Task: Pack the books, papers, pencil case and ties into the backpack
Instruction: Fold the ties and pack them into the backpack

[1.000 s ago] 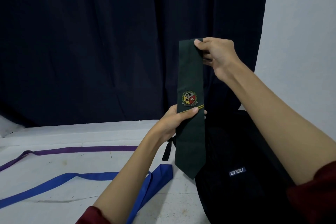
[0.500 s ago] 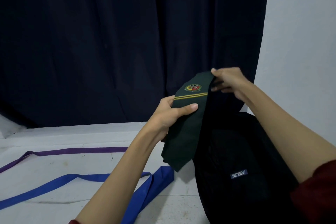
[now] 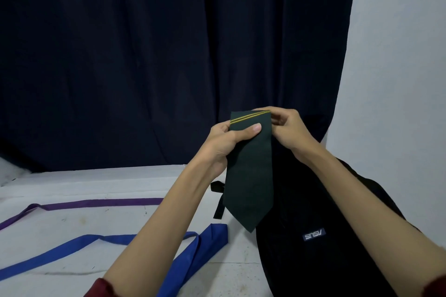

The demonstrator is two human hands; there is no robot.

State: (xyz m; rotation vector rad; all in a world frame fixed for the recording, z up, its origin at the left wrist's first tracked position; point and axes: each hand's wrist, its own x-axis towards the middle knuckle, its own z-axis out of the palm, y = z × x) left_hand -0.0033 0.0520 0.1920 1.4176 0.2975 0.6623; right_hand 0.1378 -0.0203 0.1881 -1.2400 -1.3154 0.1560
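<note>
Right now your left hand (image 3: 226,138) pinches the folded top of the green tie (image 3: 249,171), thumb pressed flat across the front just under the two yellow stripes, while your right hand (image 3: 288,131) grips the same fold at its far corner. The tie hangs doubled over, its point dangling above the near edge of the black backpack (image 3: 337,248), which stands on the tabletop (image 3: 72,219) to your right. To fold it well, square both edges at the crease before you fold again, and tuck in the thin tail trailing behind so it doesn't snag. A blue tie (image 3: 198,253) and a purple tie (image 3: 101,203) lie unpacked on the tabletop to the left.
</note>
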